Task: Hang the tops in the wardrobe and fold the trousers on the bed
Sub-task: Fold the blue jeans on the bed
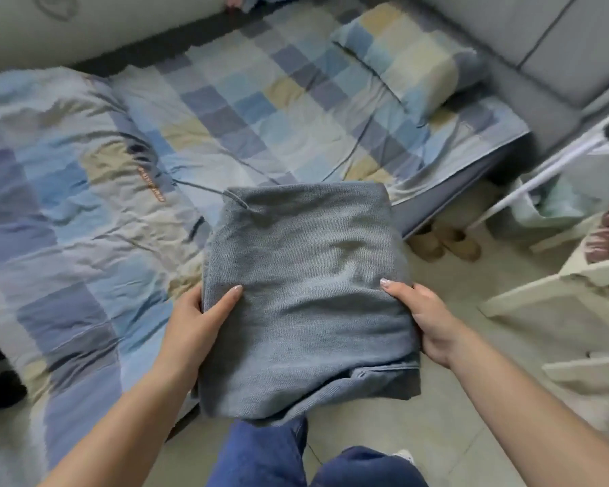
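Note:
A pair of grey-blue denim trousers [306, 297] is folded into a thick rectangle and held in the air over the near edge of the bed [225, 110]. My left hand [197, 318] grips its left side, thumb on top. My right hand [426, 318] grips its right side, thumb on top as well. The bundle's far end hangs over the checked blue, grey and beige sheet. Its near end is above my legs in dark blue jeans [271, 455]. No tops or wardrobe are in view.
A rumpled checked duvet [60, 205] covers the bed's left part and a matching pillow [412, 54] lies at the far right. Slippers [443, 244] sit on the floor by the bed. White furniture [559, 297] and a white rack [556, 163] stand at right.

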`<action>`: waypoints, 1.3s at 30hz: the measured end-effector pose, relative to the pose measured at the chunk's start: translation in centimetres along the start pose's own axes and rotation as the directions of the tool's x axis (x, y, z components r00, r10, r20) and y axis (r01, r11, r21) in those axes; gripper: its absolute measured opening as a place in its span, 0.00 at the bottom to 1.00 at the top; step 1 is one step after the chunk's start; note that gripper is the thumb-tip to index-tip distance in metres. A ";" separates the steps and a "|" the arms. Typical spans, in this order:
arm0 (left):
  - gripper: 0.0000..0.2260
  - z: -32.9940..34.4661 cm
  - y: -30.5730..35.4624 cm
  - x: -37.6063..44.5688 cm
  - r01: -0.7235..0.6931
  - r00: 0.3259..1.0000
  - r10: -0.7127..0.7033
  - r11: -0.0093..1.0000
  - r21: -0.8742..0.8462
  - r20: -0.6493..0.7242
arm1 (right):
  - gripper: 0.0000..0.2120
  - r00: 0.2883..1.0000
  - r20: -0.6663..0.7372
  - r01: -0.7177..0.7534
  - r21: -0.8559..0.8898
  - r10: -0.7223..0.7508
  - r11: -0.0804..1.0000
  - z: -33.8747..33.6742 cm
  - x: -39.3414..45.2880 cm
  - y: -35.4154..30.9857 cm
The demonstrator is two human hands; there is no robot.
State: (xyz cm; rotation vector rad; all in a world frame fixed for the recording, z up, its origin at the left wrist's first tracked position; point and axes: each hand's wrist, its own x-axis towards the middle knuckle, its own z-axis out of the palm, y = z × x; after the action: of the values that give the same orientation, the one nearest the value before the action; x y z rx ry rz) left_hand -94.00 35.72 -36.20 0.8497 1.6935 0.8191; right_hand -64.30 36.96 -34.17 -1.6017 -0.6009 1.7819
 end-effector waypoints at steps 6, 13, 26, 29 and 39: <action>0.20 12.2 4.4 -7.5 -0.070 0.940 0.046 0.996 0.061 0.338 | 0.12 0.998 -0.038 -0.036 0.279 0.048 0.960 -14.0 -12.6 3.2; 0.13 28.1 7.0 -18.9 0.182 0.602 -0.198 0.977 0.108 0.773 | 0.17 0.974 -0.228 0.095 0.418 0.003 0.903 -29.5 -27.1 8.0; 0.16 52.8 11.2 -33.2 -0.143 0.306 -0.147 0.970 0.198 0.941 | 0.13 0.730 -0.683 0.477 0.545 0.035 0.689 -45.4 -41.6 14.2; 0.23 58.0 12.0 -34.1 -0.209 0.253 -0.141 0.958 0.196 0.957 | 0.17 0.646 -0.759 0.543 0.529 0.077 0.652 -48.7 -41.8 14.8; 0.23 79.6 15.4 -38.2 -0.505 -0.045 -0.231 0.845 0.177 0.972 | 0.14 0.268 -0.879 0.631 0.470 0.395 0.618 -59.6 -42.1 15.6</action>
State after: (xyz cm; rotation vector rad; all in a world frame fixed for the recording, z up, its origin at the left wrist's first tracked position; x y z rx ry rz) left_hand -6.47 20.61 -24.07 1.5054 0.2992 -0.3568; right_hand -6.76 -9.73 -25.30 -1.4754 0.6308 0.3596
